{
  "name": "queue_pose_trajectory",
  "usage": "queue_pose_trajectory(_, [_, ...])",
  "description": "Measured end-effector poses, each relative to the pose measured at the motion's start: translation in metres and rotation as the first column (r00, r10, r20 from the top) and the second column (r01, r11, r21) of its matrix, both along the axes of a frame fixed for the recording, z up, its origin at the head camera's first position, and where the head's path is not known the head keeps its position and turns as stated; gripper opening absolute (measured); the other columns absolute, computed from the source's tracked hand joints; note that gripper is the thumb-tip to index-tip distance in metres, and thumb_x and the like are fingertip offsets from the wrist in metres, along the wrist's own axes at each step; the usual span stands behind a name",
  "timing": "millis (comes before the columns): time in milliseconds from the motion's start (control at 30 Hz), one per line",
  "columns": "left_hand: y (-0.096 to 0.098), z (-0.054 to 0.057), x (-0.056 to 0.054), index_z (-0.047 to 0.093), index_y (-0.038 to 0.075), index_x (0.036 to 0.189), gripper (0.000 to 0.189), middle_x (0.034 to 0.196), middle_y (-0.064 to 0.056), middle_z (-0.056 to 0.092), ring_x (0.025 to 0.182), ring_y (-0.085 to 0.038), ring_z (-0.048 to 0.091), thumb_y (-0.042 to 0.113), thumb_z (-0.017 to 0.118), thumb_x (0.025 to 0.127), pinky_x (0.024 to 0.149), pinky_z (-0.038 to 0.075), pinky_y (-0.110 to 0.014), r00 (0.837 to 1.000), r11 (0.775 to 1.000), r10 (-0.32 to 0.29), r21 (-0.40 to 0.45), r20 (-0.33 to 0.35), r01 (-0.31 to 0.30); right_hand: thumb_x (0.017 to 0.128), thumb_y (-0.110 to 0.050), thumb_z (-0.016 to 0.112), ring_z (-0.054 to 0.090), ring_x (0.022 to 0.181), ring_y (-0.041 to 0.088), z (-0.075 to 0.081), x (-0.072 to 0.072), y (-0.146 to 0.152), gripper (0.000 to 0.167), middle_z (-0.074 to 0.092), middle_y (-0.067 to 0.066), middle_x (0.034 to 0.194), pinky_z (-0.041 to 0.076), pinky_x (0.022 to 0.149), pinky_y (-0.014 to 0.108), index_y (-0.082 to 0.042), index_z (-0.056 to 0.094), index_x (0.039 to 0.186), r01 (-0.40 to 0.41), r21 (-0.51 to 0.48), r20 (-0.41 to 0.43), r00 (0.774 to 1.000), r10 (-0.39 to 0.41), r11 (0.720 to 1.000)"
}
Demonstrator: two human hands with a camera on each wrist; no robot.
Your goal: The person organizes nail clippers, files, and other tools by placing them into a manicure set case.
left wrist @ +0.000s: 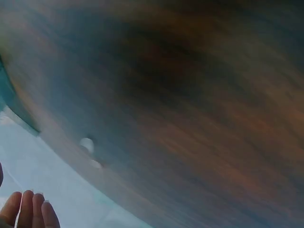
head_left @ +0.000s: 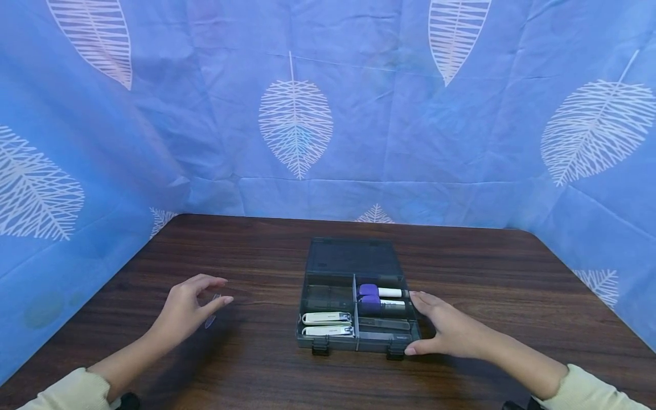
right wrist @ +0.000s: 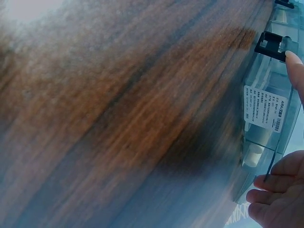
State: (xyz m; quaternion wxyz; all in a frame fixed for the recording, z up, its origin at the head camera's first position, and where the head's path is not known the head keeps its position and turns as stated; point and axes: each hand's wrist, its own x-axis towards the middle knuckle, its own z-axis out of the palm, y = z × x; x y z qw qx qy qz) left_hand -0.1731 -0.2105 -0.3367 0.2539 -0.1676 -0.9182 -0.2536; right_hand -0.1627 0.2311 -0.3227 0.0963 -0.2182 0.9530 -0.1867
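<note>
pale sleeves [head_left: 72, 390] reach in at the bottom corners. the left hand [head_left: 187, 310] hovers over the brown tabletop [head_left: 246, 370], left of the case, thumb and fingertips apart; in the left wrist view its fingers lie side by side. a thin clear shape [head_left: 211, 320] shows just beside its thumb, and whether they touch cannot be told. the right hand [head_left: 448, 327] grips the right end of the open dark see-through case [head_left: 376, 345], thumb by a black latch [head_left: 396, 349] and fingers at the side wall. the right wrist view shows a printed white label [right wrist: 264, 108] on the case. in the case's near left part lie two pale nail clippers [head_left: 328, 331]; right of the divider lie flat grey strips [head_left: 383, 324], with two purple-capped tubes [head_left: 389, 293] behind them. farther off, the lid [head_left: 353, 256] lies folded back, and beyond the tabletop hangs blue leaf-patterned cloth [head_left: 359, 148].
</note>
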Motion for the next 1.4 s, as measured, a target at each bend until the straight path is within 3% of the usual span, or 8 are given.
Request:
queue_pose_trajectory(233, [-0.014, -0.007, 0.003, 0.068, -0.003, 0.098, 0.030, 0.093, -0.015, 0.068, 0.078, -0.026, 0.065, 0.011, 0.077, 0.072, 0.064, 0.053, -0.036, 0.998, 0.999, 0.038, -0.021, 0.055, -0.037, 0.071, -0.063, 0.066, 0.030, 0.130, 0.051, 0.001, -0.001, -0.001, 0.108, 0.028, 0.035, 0.143, 0.034, 0.098, 0.061, 0.013, 0.030, 0.139, -0.009, -0.010, 0.005, 1.000, 0.009, 1.000])
queue_pose_trajectory(367, [-0.020, -0.015, 0.005, 0.068, -0.004, 0.097, 0.031, 0.092, -0.016, 0.068, 0.075, -0.023, 0.064, 0.013, 0.077, 0.072, 0.062, 0.053, -0.034, 0.991, 0.998, 0.058, -0.044, 0.123, -0.053, 0.071, -0.062, 0.067, 0.030, 0.130, 0.052, 0.001, -0.001, 0.000, 0.107, 0.028, 0.036, 0.143, 0.034, 0.098, 0.061, 0.013, 0.030, 0.138, -0.012, -0.014, 0.003, 1.000, 0.012, 1.000])
queue_pose_trajectory(633, [-0.028, -0.026, 0.012, 0.066, -0.005, 0.092, 0.030, 0.089, -0.012, 0.065, 0.076, -0.022, 0.063, 0.015, 0.077, 0.072, 0.064, 0.053, -0.035, 0.957, 0.996, 0.075, -0.058, 0.282, -0.061, 0.071, -0.062, 0.067, 0.030, 0.130, 0.051, 0.001, -0.002, 0.000, 0.108, 0.028, 0.036, 0.142, 0.034, 0.098, 0.060, 0.014, 0.030, 0.138, -0.020, -0.009, -0.003, 1.000, 0.020, 1.000])
queue_pose_trajectory(900, [-0.031, -0.030, 0.013, 0.066, 0.002, 0.084, 0.021, 0.083, -0.005, 0.061, 0.075, -0.016, 0.056, 0.015, 0.078, 0.071, 0.064, 0.050, -0.033, 0.939, 0.991, 0.111, -0.108, 0.325, -0.080, 0.071, -0.063, 0.066, 0.030, 0.130, 0.051, 0.001, -0.002, 0.000, 0.108, 0.029, 0.036, 0.142, 0.034, 0.099, 0.060, 0.014, 0.031, 0.137, -0.021, -0.003, -0.009, 1.000, 0.021, 1.000])
queue_pose_trajectory(1167, [-0.030, -0.032, 0.012, 0.066, 0.004, 0.079, 0.014, 0.081, -0.004, 0.060, 0.073, -0.014, 0.055, 0.012, 0.076, 0.073, 0.063, 0.049, -0.031, 0.942, 0.991, 0.114, -0.104, 0.315, -0.085, 0.071, -0.062, 0.067, 0.030, 0.130, 0.052, 0.001, -0.001, 0.000, 0.108, 0.029, 0.036, 0.142, 0.034, 0.098, 0.061, 0.014, 0.031, 0.137, -0.013, -0.005, 0.000, 1.000, 0.013, 1.000])
queue_pose_trajectory(1400, [-0.029, -0.033, 0.010, 0.065, 0.004, 0.080, 0.011, 0.082, -0.005, 0.059, 0.073, -0.014, 0.056, 0.008, 0.074, 0.076, 0.062, 0.049, -0.031, 0.927, 0.990, 0.130, -0.106, 0.353, -0.098, 0.071, -0.062, 0.067, 0.029, 0.130, 0.052, 0.002, -0.001, 0.000, 0.107, 0.028, 0.036, 0.142, 0.034, 0.098, 0.061, 0.014, 0.030, 0.138, -0.021, -0.014, 0.013, 1.000, 0.021, 1.000])
